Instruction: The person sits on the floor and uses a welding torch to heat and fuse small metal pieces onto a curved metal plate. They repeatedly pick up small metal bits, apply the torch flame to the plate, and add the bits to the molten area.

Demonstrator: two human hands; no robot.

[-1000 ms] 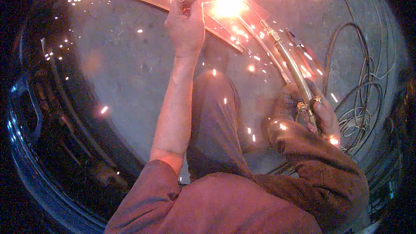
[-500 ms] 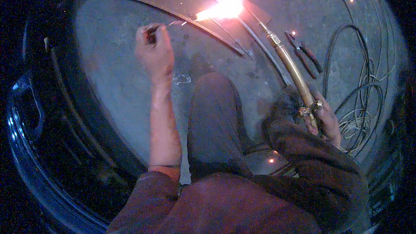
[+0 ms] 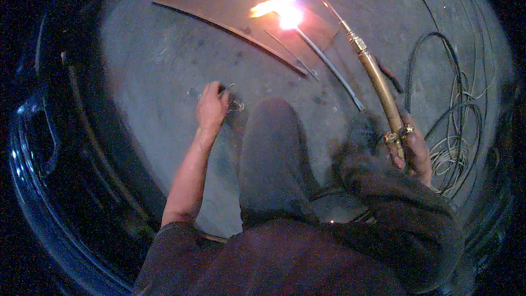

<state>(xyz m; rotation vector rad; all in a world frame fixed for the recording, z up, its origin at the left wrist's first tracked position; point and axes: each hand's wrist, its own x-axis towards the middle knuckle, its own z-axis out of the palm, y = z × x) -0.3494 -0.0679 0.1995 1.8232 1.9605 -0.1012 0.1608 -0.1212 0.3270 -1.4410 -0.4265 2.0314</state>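
My right hand (image 3: 419,156) is wrapped round the valve end of a brass gas torch (image 3: 377,79). From the torch's thin bent tip a bright flame (image 3: 271,6) blows leftward over the far end of a grey metal rod (image 3: 329,67), where the glare hides detail. That rod rests partly on a brown metal plate (image 3: 219,5). Low over the floor, left of my knee, my left hand (image 3: 211,111) has its fingers curled together beside a small tangle of thin pale wire (image 3: 237,106). What lies between those fingers is too small to make out.
A second, thinner rod (image 3: 290,52) lies across the plate's near edge. Behind the torch shows a red-handled tool (image 3: 390,74), partly hidden. Dark hoses (image 3: 411,71) and a coil of pale cable (image 3: 452,156) lie on the floor at right. A dark curved rim borders the left.
My left hand has drawn back from near the flame down to the wire tangle; the thin piece it held no longer shows. The torch tip has shifted slightly, and the rod's end now glows brightly.
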